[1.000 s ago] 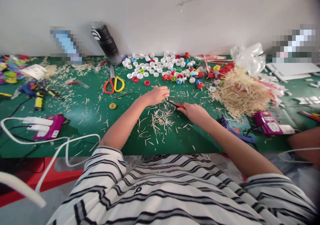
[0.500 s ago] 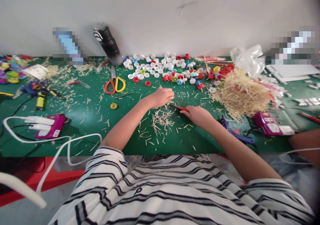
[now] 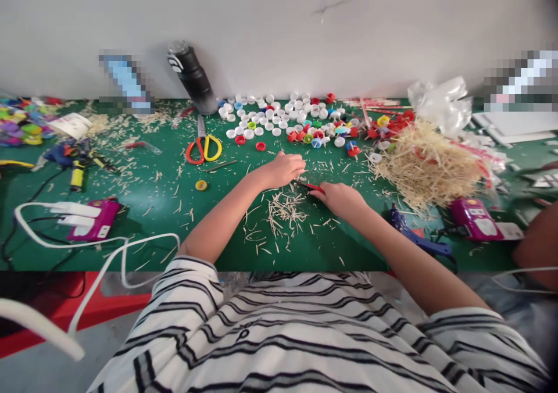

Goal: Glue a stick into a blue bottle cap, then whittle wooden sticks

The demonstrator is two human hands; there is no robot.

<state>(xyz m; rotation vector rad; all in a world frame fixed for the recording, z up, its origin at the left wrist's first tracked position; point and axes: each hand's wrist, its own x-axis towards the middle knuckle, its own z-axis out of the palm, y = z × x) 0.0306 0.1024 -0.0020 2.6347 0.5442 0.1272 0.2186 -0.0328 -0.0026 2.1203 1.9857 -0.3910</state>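
Near the middle of the green table my left hand [image 3: 283, 170] has its fingers pinched together, palm down. What lies between those fingertips is hidden. My right hand [image 3: 345, 200] is closed around a slim red-handled tool [image 3: 314, 188]. Its thin dark tip points left and reaches beneath the left fingertips; whether it is a blade or jaws is too small to tell. Just below both hands lies a loose heap of short pale sticks or shavings [image 3: 285, 208], with more bits scattered around it.
Many bottle caps [image 3: 276, 120] spread behind the hands. Scissors [image 3: 203, 147] and a yellow cap [image 3: 201, 185] lie left; a black bottle [image 3: 192, 79] stands behind. At right are a straw-like pile [image 3: 429, 166], a blue glue gun [image 3: 418, 236] and another person's arm [image 3: 538, 242].
My right hand and the red-handled tool have moved slightly left, bringing the tip closer under my left fingers. The left hand stays almost in place. The whole view has shifted a little.
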